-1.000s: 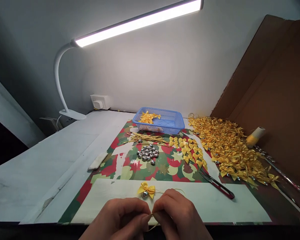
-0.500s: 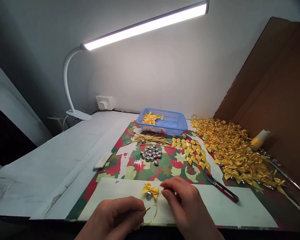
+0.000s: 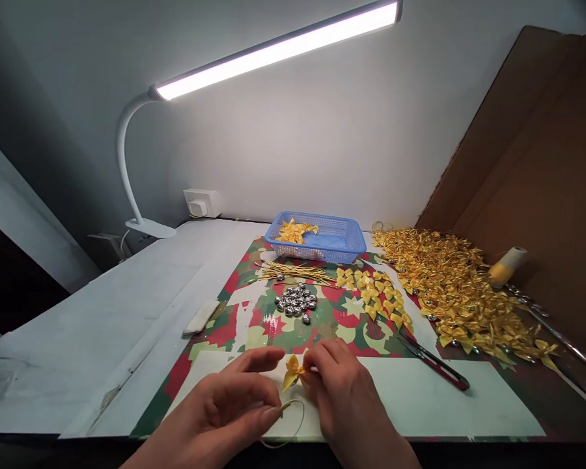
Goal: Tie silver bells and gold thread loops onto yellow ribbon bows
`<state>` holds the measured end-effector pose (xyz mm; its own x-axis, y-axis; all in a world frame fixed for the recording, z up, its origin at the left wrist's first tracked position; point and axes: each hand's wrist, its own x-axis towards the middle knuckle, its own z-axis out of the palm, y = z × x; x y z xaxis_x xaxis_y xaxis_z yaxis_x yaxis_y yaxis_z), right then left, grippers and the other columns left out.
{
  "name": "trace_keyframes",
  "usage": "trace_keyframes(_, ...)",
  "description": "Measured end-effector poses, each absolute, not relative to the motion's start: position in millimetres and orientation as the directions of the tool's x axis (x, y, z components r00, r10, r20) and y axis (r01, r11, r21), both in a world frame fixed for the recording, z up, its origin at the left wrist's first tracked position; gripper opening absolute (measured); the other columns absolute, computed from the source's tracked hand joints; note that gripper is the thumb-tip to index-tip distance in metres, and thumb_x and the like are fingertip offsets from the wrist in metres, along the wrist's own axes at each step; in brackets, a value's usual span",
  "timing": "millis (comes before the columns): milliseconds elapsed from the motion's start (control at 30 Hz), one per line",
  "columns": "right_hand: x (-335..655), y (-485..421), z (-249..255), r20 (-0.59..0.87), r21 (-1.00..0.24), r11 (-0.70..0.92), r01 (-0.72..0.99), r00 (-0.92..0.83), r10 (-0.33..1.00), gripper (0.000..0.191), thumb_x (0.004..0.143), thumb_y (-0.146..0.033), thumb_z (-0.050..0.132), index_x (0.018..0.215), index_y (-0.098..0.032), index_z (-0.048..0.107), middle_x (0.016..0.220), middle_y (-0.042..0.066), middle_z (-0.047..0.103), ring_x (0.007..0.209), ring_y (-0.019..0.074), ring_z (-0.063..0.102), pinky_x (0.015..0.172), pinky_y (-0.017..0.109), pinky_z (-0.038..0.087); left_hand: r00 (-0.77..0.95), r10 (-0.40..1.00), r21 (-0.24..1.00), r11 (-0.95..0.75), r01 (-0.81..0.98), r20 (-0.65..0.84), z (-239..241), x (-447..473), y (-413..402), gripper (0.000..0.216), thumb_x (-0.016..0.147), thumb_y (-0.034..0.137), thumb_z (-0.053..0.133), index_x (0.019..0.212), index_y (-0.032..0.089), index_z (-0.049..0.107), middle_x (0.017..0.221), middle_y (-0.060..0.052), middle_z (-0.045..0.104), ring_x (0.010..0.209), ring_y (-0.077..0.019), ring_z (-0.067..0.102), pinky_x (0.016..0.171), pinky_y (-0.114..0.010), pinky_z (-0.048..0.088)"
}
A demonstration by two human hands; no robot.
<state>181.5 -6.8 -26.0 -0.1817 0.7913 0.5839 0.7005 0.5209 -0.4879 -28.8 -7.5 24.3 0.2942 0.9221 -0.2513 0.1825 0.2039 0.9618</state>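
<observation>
Between my hands is a yellow ribbon bow [image 3: 292, 372], tilted so that its loops face left. My right hand [image 3: 344, 384] is closed on the bow's right side. A thin gold cord [image 3: 300, 423] curves in a loop below the bow, and one end of it is pinched between the thumb and a finger of my left hand [image 3: 239, 397]. The other left fingers are lifted and spread toward the bow. Most of the silver bell under the bow is hidden. Beneath both hands lies a white paper strip [image 3: 439, 413].
Thread snips [image 3: 434, 360] lie to the right. Farther back are silver bells [image 3: 295, 301], gold cords [image 3: 297, 270], loose yellow bows [image 3: 374, 293] and a blue basket [image 3: 339, 244] holding bows. A big heap of bows [image 3: 449, 286] fills the right side by a thread cone [image 3: 508, 267]. A lamp [image 3: 283, 49] hangs above.
My right hand has moved left and taken hold of the bow, which was lying flat and is now turned. My left hand's fingers have opened upward while it keeps the cord.
</observation>
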Motion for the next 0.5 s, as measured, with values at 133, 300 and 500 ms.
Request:
trace_keyframes(133,179.9,-8.4,-28.0,0.69,-0.385,0.619,0.685,-0.232,0.686,0.031,0.089,0.006,0.052,0.091,-0.024,0.058,0.089,0.003,0.072,0.076,0.021,0.064,0.069,0.03,0.047,0.36,0.903,0.967,0.181,0.178,-0.235,32.1,-26.8,-5.8,0.023,0.082,0.046,0.091,0.066,0.03,0.087,0.119,-0.009,0.083,0.15,-0.0401,0.052,0.101,-0.037,0.057)
trace_keyframes(300,173.4,-15.6,-27.2,0.747,-0.326,0.64,0.696,-0.226,0.626,0.029,0.087,0.003,0.047,0.086,-0.025,0.055,0.08,0.004,0.064,0.068,0.0217,0.055,0.065,0.034,0.036,0.343,0.908,0.968,0.2,0.154,-0.242,36.1,-23.0,-6.9,0.022,0.084,0.049,0.092,0.076,0.028,0.091,0.113,-0.004,0.079,0.09,-0.0238,0.071,0.076,-0.03,0.057)
trace_keyframes(500,179.0,-21.7,-14.0,0.732,-0.433,0.678,0.594,-0.208,0.649,0.027,0.083,0.002,0.049,0.087,-0.024,0.054,0.079,0.0,0.057,0.063,0.0163,0.052,0.058,0.029,0.037,0.376,0.901,0.972,0.16,0.171,-0.215,47.3,-15.1,-5.9,0.022,0.085,0.044,0.092,0.072,0.027,0.09,0.087,-0.002,0.079,0.077,-0.0189,0.062,0.068,-0.024,0.052)
